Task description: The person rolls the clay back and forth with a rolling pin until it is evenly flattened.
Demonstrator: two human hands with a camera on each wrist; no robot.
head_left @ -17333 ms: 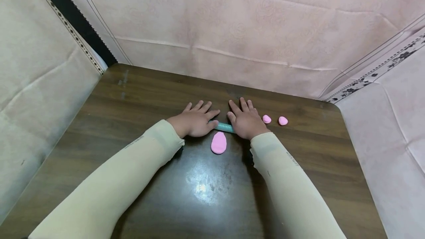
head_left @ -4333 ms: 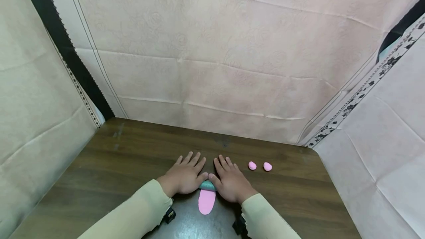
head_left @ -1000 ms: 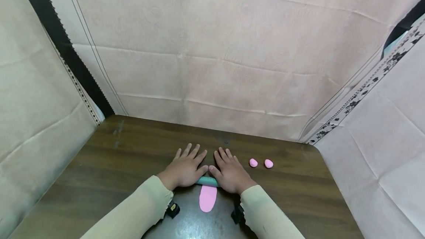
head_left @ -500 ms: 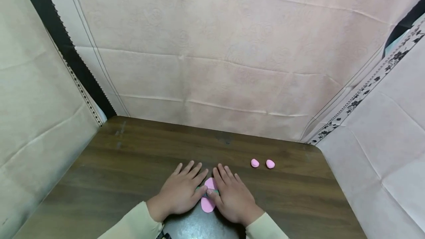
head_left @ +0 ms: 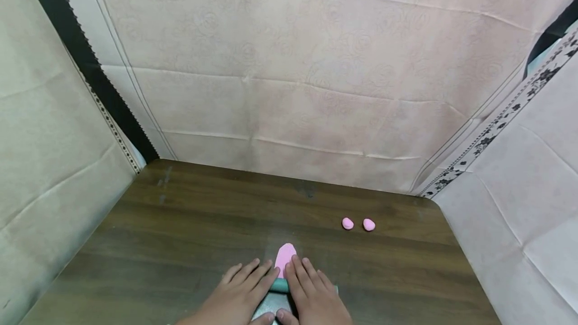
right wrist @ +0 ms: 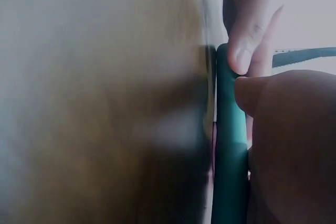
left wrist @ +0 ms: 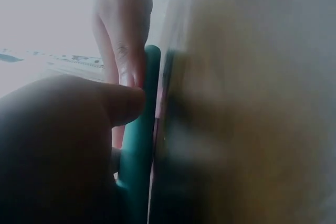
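A teal rolling pin (head_left: 279, 285) lies crosswise over the near end of a flattened pink oval of dough (head_left: 285, 256) on the table. My left hand (head_left: 241, 292) rests on the pin's left part, fingers straight and pointing away from me. On its right part, my right hand (head_left: 312, 296) lies with fingers extended, the index fingertip overlapping the dough's right edge in the head view. Both thumbs point inward, almost meeting. In the wrist views the pin (left wrist: 137, 145) runs under both hands, close over the tabletop, with a thin pink edge beneath it.
Two small pink dough lumps (head_left: 347, 223) (head_left: 369, 224) sit apart at the right rear of the brown wooden table (head_left: 203, 214). Pale cloth (head_left: 289, 89) hangs behind the table and on both sides.
Both hands and the rolling pin have moved toward me, from the dough's far end to its near end. The dough looks longer than 17 seconds ago. The two small lumps stay put.
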